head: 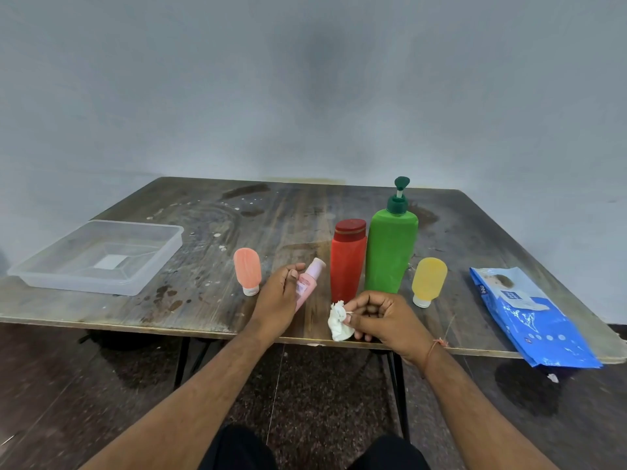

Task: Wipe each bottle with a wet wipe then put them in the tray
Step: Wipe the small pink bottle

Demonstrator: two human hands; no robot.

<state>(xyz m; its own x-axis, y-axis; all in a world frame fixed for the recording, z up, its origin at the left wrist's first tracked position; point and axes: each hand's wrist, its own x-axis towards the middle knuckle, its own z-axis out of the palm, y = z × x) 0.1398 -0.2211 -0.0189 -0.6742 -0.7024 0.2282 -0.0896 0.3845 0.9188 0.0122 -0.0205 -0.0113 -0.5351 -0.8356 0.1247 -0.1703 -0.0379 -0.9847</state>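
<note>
The blue plastic wet-wipe pack (529,317), right of both hands, reads "mee". The left hand (278,296) grips a tilted slim pink bottle (308,283) just above the desk (203,293). The right hand (383,317) pinches a crumpled white wipe (339,322) beside it.

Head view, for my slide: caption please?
Left hand holds pink bottle, right hand grips wipe; tray empty.

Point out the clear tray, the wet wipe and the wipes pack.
clear tray (154,262): head view, on its right wall.
wet wipe (337,322): head view, on the crumpled middle, pinched by the right hand (386,317).
wipes pack (529,320): head view, on the blue front.
</note>
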